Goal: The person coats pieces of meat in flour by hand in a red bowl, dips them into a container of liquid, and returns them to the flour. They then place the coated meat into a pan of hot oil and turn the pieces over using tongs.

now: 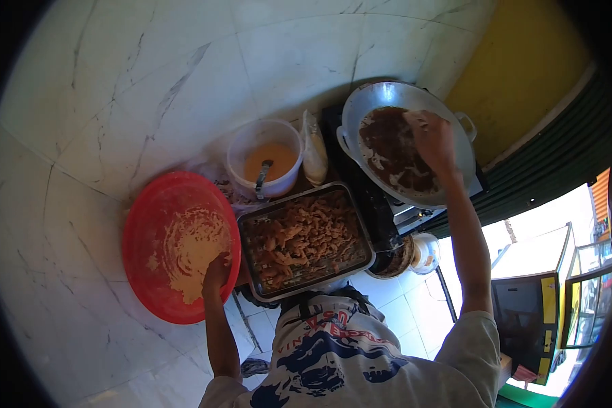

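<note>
My right hand (431, 139) is over the large metal wok (461, 166), above dark bubbling oil (394, 149). Its fingers are drawn together and look pale at the tips; anything between them is too small to make out. My left hand (216, 273) reaches over the near right side of the red basin (143, 238), down at the pale flour (196, 248). Shadow hides its fingers. Between the two hands lies a metal tray (365, 234) holding many brown, coated-looking pieces (306, 234).
Behind the tray, a white tub (236, 146) holds orange-tan liquid and a ladle (262, 178). Beside it stands a clear bag of pale powder (314, 153). The wok rests on a stove (408, 214) against the tiled wall. Round containers (425, 253) sit below the stove.
</note>
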Tool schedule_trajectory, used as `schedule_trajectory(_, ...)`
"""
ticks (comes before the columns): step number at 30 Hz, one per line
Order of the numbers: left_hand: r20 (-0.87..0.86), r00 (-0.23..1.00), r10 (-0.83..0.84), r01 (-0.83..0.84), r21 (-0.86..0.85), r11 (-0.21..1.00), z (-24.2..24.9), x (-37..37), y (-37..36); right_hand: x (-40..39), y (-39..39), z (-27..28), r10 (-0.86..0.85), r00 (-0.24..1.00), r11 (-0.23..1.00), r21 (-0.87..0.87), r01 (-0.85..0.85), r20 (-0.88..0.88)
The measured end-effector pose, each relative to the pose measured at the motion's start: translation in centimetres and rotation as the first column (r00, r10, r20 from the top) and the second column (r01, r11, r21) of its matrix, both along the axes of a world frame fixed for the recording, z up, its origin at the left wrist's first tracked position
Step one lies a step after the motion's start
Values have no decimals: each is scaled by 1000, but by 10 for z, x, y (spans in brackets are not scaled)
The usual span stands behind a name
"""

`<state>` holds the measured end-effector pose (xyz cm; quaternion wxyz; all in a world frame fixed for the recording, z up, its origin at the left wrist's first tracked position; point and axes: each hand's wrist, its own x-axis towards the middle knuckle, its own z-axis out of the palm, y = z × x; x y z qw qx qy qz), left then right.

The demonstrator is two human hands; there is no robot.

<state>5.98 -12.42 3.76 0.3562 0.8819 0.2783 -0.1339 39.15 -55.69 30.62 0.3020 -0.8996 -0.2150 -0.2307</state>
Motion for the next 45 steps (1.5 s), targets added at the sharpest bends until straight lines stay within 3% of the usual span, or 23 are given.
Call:
schedule_trajectory(4, -24, 999, 29, -29, 21, 999, 16, 6, -10, -38, 92, -2, 426, 905, 902, -67, -426, -15)
schedule_trajectory(8, -66, 996, 62, -51, 161, 986, 26, 8, -16, -67, 179, -44, 459, 860, 843, -197, -501, -222)
schedule_trajectory(9, -56, 996, 72, -62, 168, 984, 28, 9, -18, -56, 202, -102, 438, 879, 856, -212, -472, -188)
schedule_trajectory(11, -37, 995, 94, -85, 183, 979, 34, 10, -21, -64, 239, -138, 328, 915, 893, -239, -382, -235)
schedule_trajectory(13, -16, 995, 98, -93, 195, 976, 37, 12, -22, -96, 260, -113, 134, 913, 925, -282, -254, -384)
schedule_trajectory(22, -60, 997, 44, -37, 122, 992, 32, 9, -18, -106, 268, -118, 42, 883, 905, -356, -231, -467)
schedule_trajectory(28, -69, 998, 10, -4, 91, 996, 25, 10, -15, -98, 217, -90, 110, 940, 903, -362, -230, -323)
schedule_trajectory(31, -64, 998, 2, 3, 76, 997, 28, 11, -15, -100, 185, -45, 155, 855, 957, -138, -254, -496)
schedule_trajectory(33, -64, 998, 1, 3, 72, 997, 28, 11, -16, -111, 165, -3, 221, 769, 975, 147, -166, -600)
schedule_trajectory(34, -65, 998, 3, 2, 73, 997, 28, 11, -16, -112, 154, 2, 236, 815, 957, 273, -99, -529)
schedule_trajectory(36, -70, 998, 8, -2, 78, 997, 31, 12, -16, -117, 136, 4, 290, 860, 836, 548, -14, -419)
schedule_trajectory(38, -75, 997, 11, -4, 84, 996, 37, 13, -19, -124, 116, 3, 370, 871, 607, 794, 37, -324)
schedule_trajectory(42, -63, 997, -41, 45, 76, 996, 29, 11, -16, -130, 89, -42, 753, 584, 373, 928, -2, -302)
schedule_trajectory(45, -7, 1000, -29, 30, 69, 997, 28, 15, -14, -126, 95, -66, 945, 255, 168, 971, 169, -207)
